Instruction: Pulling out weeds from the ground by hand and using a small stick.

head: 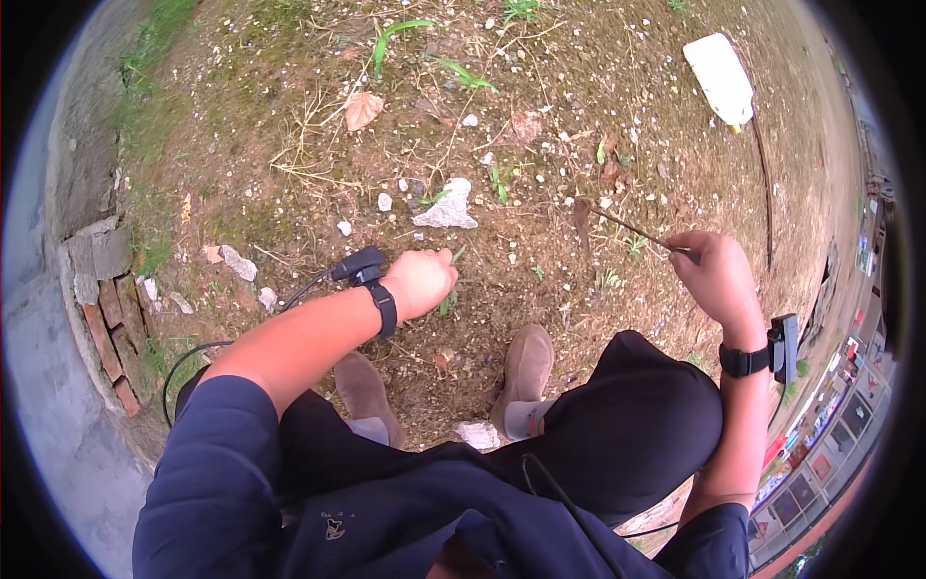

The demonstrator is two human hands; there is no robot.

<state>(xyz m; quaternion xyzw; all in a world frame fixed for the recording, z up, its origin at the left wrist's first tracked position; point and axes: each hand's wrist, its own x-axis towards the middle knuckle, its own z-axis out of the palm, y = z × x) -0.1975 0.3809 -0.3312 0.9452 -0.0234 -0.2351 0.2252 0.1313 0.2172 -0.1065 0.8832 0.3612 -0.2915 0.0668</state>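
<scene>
My left hand (423, 284) is low over the soil in front of my shoes, its fingers closed on a green weed (448, 301). Leaf tips stick out on either side of the fist; the stem is hidden by the fingers. Off to the right, my right hand (712, 273) grips the thin handle of a small rusty hand hoe (628, 223). Its narrow brown blade (582, 221) points down at the ground. Small grass tufts (635, 246) grow under the handle. A pale, jagged stone (447, 205) lies just beyond my left hand.
A white plastic jug (720, 79) lies at upper right beside a long dark rod (764, 184). Broken bricks (108, 311) edge a concrete strip (43, 405) at left. Black cables run from both wrist devices. My shoes (526, 362) stand on pebbly soil.
</scene>
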